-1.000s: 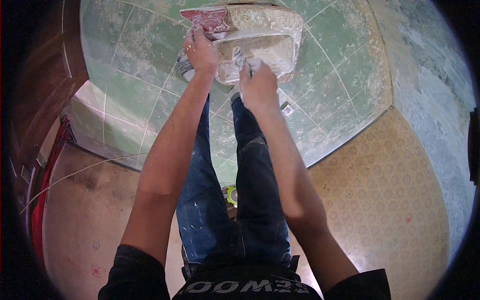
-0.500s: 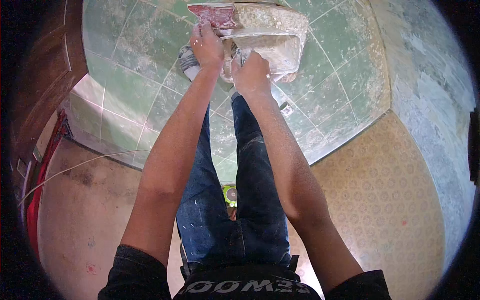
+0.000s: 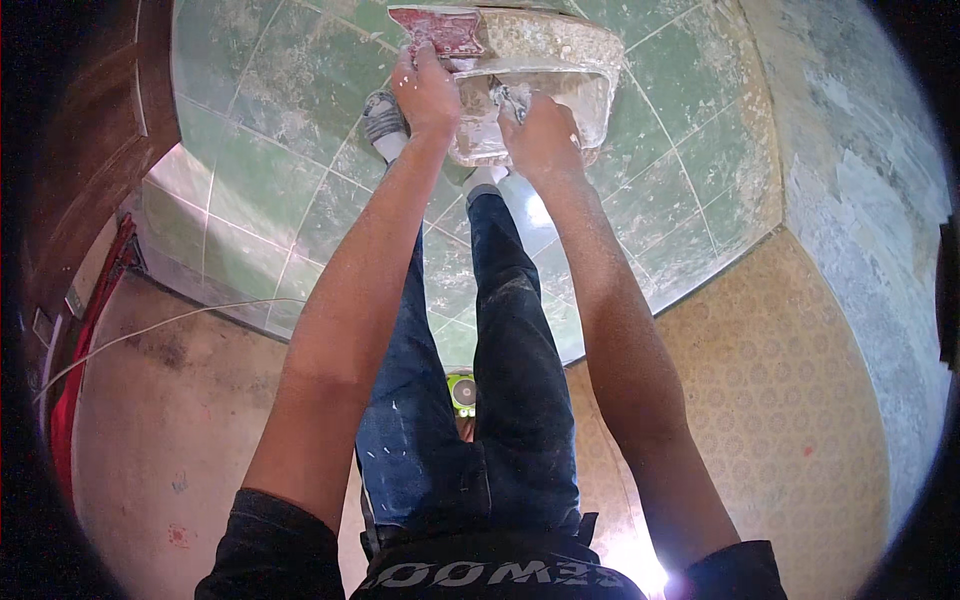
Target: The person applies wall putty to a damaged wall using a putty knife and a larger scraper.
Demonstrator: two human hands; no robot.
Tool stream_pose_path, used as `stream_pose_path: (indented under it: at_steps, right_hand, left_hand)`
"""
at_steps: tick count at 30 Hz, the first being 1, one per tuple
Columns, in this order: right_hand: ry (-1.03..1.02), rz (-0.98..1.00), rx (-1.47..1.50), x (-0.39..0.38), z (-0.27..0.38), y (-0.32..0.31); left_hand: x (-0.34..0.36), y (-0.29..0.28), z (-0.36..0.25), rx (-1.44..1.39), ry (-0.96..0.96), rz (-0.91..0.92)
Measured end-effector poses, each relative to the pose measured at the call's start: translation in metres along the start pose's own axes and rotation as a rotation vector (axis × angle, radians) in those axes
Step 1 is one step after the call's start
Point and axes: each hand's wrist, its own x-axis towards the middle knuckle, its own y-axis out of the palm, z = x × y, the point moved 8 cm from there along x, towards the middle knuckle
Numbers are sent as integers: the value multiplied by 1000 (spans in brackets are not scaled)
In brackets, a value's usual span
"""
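Note:
My left hand (image 3: 428, 95) is closed on the lower edge of a red, plaster-smeared putty spreader (image 3: 440, 32), beside the left end of a tub. The rectangular, whitish tub (image 3: 608, 92) is crusted with dried plaster. Over its opening, my right hand (image 3: 546, 136) grips a small tool coated in white paste, which looks like a putty knife (image 3: 514, 100). The fingers cover most of its handle, and its tip is hard to make out against the tub.
Green floor tiles (image 3: 270, 130) spotted with white lie around the tub. My sock-covered foot (image 3: 382, 118) is close to its left side. A thin cable (image 3: 190, 313) crosses at left, below a brown wooden door (image 3: 95, 150). A patchy grey wall (image 3: 860, 190) stands at right.
My right hand has shifted right over the tub with its tool, uncovering more of the tub's left inside. My left hand keeps its hold on the spreader; the whole view has shifted slightly.

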Motion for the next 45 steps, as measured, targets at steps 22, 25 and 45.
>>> stream_pose_path:
  at_steps: [22, 25, 45]
  right_hand:
    - [-46, 23, 748, 9, -42, 41]
    - [-96, 47, 938, -2, -39, 35]
    - [186, 154, 1552, -110, -65, 14]
  left_hand:
    - [5, 12, 2, 201, 91, 159]
    - [3, 14, 6, 194, 93, 163]
    - [13, 14, 21, -203, -170, 138]
